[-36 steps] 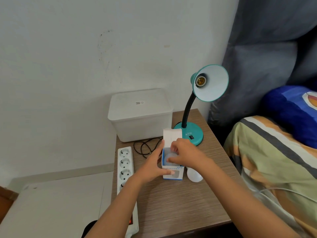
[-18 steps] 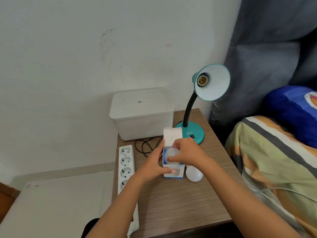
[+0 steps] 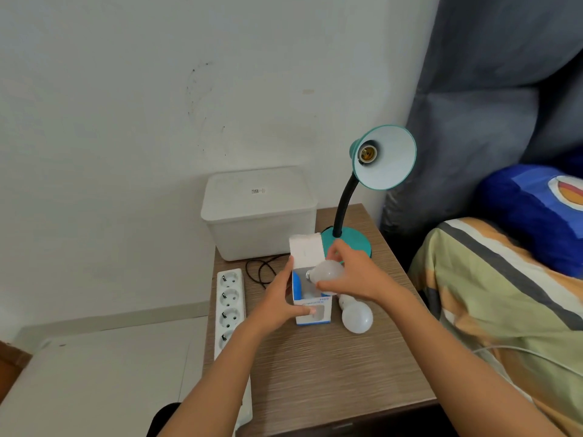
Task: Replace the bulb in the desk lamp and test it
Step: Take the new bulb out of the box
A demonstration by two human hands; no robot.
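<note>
A teal desk lamp (image 3: 383, 157) stands at the back of the wooden bedside table (image 3: 331, 367), its socket bare and facing me. My left hand (image 3: 279, 302) grips the side of a white and blue bulb box (image 3: 310, 310) with its flap up. My right hand (image 3: 353, 275) holds a white bulb (image 3: 328, 271) just above the box's open top, screw base pointing left. Another white bulb (image 3: 356, 315) lies on the table right of the box.
A white lidded plastic bin (image 3: 258, 212) sits against the wall behind the box. A white power strip (image 3: 230, 307) runs along the table's left edge, with a black cord (image 3: 262, 272) coiled beside it. A bed with a striped blanket (image 3: 504, 310) borders the right.
My right hand has drawn the bulb up out of the box; a second ago it was reaching inside. My left hand still steadies the box.
</note>
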